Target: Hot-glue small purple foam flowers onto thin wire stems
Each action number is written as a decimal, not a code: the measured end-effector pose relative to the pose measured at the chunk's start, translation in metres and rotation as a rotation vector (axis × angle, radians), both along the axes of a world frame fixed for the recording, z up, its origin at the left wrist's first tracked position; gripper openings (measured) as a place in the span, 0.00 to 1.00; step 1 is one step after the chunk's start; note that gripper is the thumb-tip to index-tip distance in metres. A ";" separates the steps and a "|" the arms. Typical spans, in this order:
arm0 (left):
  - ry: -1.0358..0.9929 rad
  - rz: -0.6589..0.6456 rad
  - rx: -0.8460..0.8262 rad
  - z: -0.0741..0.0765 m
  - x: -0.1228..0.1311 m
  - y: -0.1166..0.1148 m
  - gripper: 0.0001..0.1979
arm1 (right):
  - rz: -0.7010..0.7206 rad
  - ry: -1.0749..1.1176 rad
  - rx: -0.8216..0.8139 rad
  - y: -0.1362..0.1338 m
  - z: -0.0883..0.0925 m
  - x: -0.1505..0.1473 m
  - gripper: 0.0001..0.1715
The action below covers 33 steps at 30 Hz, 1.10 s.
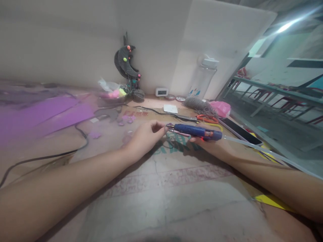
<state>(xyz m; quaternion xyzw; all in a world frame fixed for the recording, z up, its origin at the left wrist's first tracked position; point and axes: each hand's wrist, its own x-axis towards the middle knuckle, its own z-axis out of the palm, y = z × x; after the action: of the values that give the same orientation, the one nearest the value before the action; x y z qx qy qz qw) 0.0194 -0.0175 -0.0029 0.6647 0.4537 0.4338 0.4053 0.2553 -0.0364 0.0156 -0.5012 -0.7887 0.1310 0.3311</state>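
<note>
Right hand (212, 145) grips a blue glue gun (198, 131) from below, fingers curled around the body, thumb side hidden. The gun is held roughly level just above the cardboard (176, 188) at table centre, nozzle pointing left. A clear glue stick (252, 145) runs out of its back end toward the right, over the right forearm. A red light glows on the gun's underside. Left hand (145, 136) is at the nozzle tip, thumb and forefinger (159, 126) pinched together right against it and the other fingers tucked in; cannot tell if anything small sits in the pinch. Both forearms stretch forward over the cardboard. Just behind the gun lie orange scissors (208, 118), with a phone (239, 131) face up to their right. Further back are grey yarn (198, 105), a pink bag (221, 108), a bottle (203, 79) and a small white clock (162, 91) by the wall. Back centre stands a dark moon ornament (126, 62) with coloured dots, beside a bowl (114, 95) of bright bits. Purple sheets (42, 116) lie far left, blurred, and 1 black cable (83, 141) loops across the left side. Yellow paper (272, 200) pokes out under the right forearm.
</note>
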 end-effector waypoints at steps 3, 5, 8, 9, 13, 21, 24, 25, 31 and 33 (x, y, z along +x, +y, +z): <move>0.006 -0.005 0.002 0.000 0.000 0.000 0.10 | 0.007 -0.003 0.018 0.001 -0.001 0.001 0.10; 0.003 -0.007 -0.003 0.000 0.000 0.000 0.10 | 0.006 -0.008 0.019 0.002 -0.001 0.001 0.09; 0.011 0.002 -0.002 0.001 0.000 -0.001 0.09 | 0.005 -0.019 0.018 0.002 0.000 0.001 0.10; 0.019 0.006 -0.001 0.001 0.000 -0.001 0.09 | 0.008 -0.020 0.013 0.002 0.000 0.001 0.10; 0.045 0.017 0.011 0.002 0.000 -0.002 0.08 | 0.028 -0.004 -0.006 0.002 0.000 0.001 0.11; 0.056 0.014 0.011 0.001 0.000 -0.001 0.08 | 0.019 -0.009 0.028 0.004 -0.003 0.003 0.11; 0.052 0.003 0.019 0.000 0.000 0.000 0.08 | 0.009 0.004 0.014 0.003 -0.004 0.003 0.10; 0.050 0.002 0.016 0.000 0.000 0.000 0.08 | 0.004 0.007 0.012 0.003 -0.004 0.003 0.10; 0.044 0.008 -0.003 0.002 0.001 -0.002 0.07 | 0.007 0.011 0.021 0.004 -0.006 0.005 0.09; 0.038 0.008 0.006 0.002 0.001 -0.002 0.07 | -0.002 0.005 0.022 0.004 -0.006 0.006 0.08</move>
<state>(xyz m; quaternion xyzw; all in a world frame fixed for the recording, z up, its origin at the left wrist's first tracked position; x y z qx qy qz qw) 0.0203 -0.0198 -0.0006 0.6724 0.4625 0.4240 0.3928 0.2613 -0.0324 0.0098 -0.4982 -0.7886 0.1232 0.3386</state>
